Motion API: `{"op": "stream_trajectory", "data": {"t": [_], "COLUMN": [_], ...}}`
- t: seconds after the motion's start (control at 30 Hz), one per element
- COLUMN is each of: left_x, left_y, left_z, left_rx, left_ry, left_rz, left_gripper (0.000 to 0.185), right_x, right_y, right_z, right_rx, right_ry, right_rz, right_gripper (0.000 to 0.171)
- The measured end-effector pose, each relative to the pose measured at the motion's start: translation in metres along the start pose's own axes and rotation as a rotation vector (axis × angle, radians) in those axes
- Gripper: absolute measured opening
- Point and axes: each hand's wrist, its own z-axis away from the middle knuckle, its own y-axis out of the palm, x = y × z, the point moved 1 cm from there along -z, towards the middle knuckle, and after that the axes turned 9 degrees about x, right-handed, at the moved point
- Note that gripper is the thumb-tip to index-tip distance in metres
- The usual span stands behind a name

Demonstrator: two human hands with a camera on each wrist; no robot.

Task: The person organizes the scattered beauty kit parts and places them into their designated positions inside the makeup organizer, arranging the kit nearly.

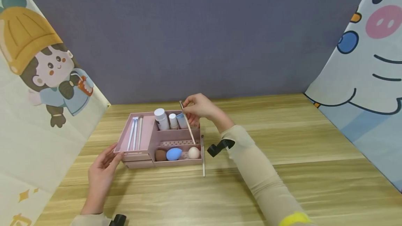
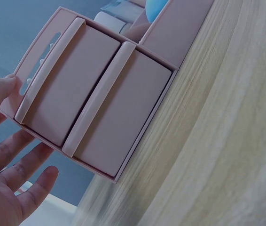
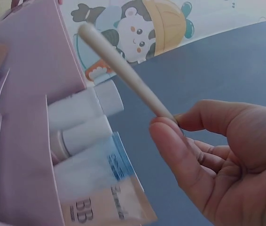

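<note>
A pink makeup organizer (image 1: pixel 150 156) stands on the table. My left hand (image 1: pixel 102 173) holds its front left corner, thumb on the front face beside two stacked drawers (image 2: pixel 72 84), other fingers along the side. Above the right compartments, my right hand (image 1: pixel 198 106) pinches a thin makeup brush (image 1: pixel 189 128) between thumb and forefinger, its pale handle end slanting down over the middle compartment. Three brushes (image 1: pixel 135 133) lie in the left tray. The back compartment holds a white bottle (image 1: pixel 161 119), a smaller white-capped bottle (image 1: pixel 173 121), a blue-topped tube (image 3: pixel 95 165) and a beige BB tube (image 3: pixel 109 205).
In the front compartment sit a brown sponge (image 1: pixel 160 155), a blue sponge (image 1: pixel 174 154) and a cream sponge (image 1: pixel 193 152). Another slim brush (image 1: pixel 203 159) lies along the organizer's right side. A grey panel (image 1: pixel 201 37) rises behind the wooden table (image 1: pixel 298 142).
</note>
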Motion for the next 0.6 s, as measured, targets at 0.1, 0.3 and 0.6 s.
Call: {"op": "stream_trajectory", "data": {"t": [0.1, 0.3, 0.6], "left_x": [-0.001, 0.001, -0.002], "left_y": [-0.001, -0.002, -0.001], "left_z": [0.002, 0.004, 0.003], "left_rx": [-0.004, -0.006, -0.005], "left_ry": [0.007, 0.007, 0.008], "left_rz": [0.006, -0.006, -0.003], "left_gripper": [0.041, 0.042, 0.04], "right_x": [0.004, 0.012, 0.02], "right_y": [0.007, 0.023, 0.043], "right_z": [-0.004, -0.015, -0.026], "right_rx": [0.009, 0.018, 0.02], "right_ry": [-0.01, -0.01, -0.042], "right_rz": [-0.002, -0.006, -0.028], "right_gripper": [0.02, 0.018, 0.017]}}
